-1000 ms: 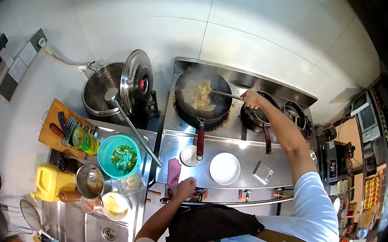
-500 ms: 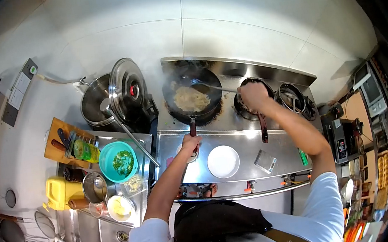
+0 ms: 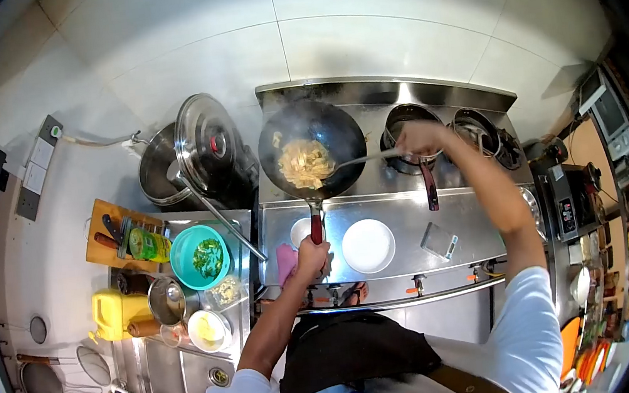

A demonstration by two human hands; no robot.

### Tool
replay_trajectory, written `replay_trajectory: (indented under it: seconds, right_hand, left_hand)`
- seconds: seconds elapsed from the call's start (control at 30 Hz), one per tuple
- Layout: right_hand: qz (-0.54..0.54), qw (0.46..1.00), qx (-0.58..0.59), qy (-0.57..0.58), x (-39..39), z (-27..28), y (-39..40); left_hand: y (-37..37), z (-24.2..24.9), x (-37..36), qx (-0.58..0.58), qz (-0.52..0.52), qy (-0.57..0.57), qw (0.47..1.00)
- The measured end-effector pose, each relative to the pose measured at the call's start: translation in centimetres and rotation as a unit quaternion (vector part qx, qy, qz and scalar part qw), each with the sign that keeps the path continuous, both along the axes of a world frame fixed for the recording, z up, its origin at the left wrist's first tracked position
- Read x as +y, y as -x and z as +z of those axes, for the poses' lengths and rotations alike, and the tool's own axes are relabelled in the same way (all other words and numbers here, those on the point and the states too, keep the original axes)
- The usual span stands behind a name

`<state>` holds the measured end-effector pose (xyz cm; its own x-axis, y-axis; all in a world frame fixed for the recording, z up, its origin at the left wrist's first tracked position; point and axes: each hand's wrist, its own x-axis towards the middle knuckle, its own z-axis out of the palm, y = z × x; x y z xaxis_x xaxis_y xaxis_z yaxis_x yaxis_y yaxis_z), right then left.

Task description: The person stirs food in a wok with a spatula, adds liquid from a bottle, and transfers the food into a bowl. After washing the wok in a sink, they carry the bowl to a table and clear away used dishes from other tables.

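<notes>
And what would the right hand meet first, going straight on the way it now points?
The right hand would probably meet the wok's right rim, along the spatula it holds; height is unclear, so it might pass above.

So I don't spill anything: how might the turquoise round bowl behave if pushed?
The turquoise round bowl looks plastic, so probably light. The smooth steel counter may let it slide, and its loose chopped greens could shift.

I count one wok (image 3: 334, 128) with one utensil (image 3: 357, 162) in it; two smaller pans (image 3: 408, 117); one big pot (image 3: 156, 168); one lid (image 3: 197, 132); one teal bowl (image 3: 185, 263); one yellow jug (image 3: 116, 311); one purple cloth (image 3: 286, 261).
</notes>
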<state>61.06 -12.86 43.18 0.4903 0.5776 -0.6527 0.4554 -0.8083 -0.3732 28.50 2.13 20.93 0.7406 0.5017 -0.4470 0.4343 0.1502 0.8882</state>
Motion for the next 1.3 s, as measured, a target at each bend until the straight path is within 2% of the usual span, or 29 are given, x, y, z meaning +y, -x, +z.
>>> replay_trajectory:
  seconds: [0.1,0.2,0.4,0.53,0.73,0.87,1.0,1.07,1.17,1.3]
  right_hand:
    - [-0.063,0.981,-0.026,-0.183,-3.6,-10.5,4.7]
    - [-0.142,0.973,-0.042,-0.178,-4.3,-14.7,10.3]
    - [-0.190,0.926,-0.100,-0.309,-6.7,-20.0,17.8]
    - [-0.233,0.923,-0.123,-0.280,-9.2,-18.8,22.5]
    - [-0.302,0.915,-0.082,-0.256,-11.7,-15.5,28.5]
    - [-0.334,0.908,-0.079,-0.241,-13.0,-13.5,31.6]
    - [-0.348,0.895,-0.088,-0.264,-13.8,-11.5,34.0]
    - [-0.353,0.904,-0.093,-0.220,-13.9,-10.1,34.7]
    - [-0.371,0.894,-0.064,-0.242,-14.5,-9.2,35.4]
    - [-0.376,0.897,-0.084,-0.217,-15.1,-7.6,36.2]
  left_hand:
    - [1.8,-0.1,0.3,0.009,-0.009,0.020,1.000]
    - [3.9,-0.5,1.2,0.014,-0.049,0.035,0.998]
    - [8.1,1.0,3.2,-0.011,-0.123,0.043,0.991]
    - [10.3,2.0,3.9,-0.001,-0.167,0.031,0.985]
    - [12.2,3.1,4.9,-0.016,-0.229,0.039,0.973]
    - [12.8,2.2,5.4,-0.024,-0.254,0.044,0.966]
    - [13.3,2.0,5.5,-0.032,-0.274,0.061,0.959]
    - [13.3,2.6,5.5,-0.025,-0.277,0.052,0.959]
    - [13.3,2.7,5.4,-0.012,-0.282,0.056,0.958]
    - [13.0,3.0,5.4,-0.004,-0.281,0.059,0.958]
